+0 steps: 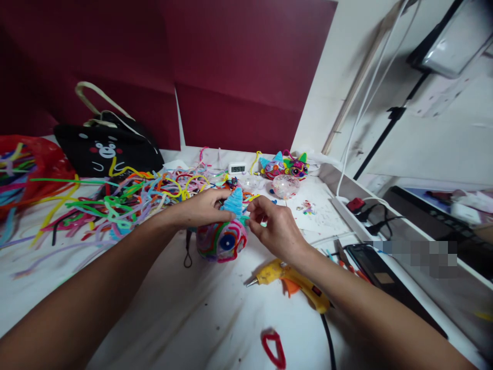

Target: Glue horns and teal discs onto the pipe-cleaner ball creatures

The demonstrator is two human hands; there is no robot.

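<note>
A round pipe-cleaner ornament (pixel 221 242) with colourful swirls and a dark blue eye rests on the white table. On its top stands a light blue pipe-cleaner ear (pixel 233 203). My left hand (pixel 206 206) grips the ornament around the ear, thumb in front of the ear's base. At the ear's right side, my right hand (pixel 275 223) pinches with thumb and forefinger at a short turquoise bit of pipe cleaner (pixel 244 220). A dark cord loop (pixel 187 257) hangs at the ornament's left.
A yellow glue gun (pixel 295 281) lies beneath my right forearm. Tangled pipe cleaners (pixel 127 200) cover the left side. A black bag (pixel 108 149), a small digital clock (pixel 236 168) and finished ornaments (pixel 285 165) stand behind. Pliers (pixel 348 259), a phone (pixel 385 277) and a red pipe-cleaner loop (pixel 274 349) lie rightward.
</note>
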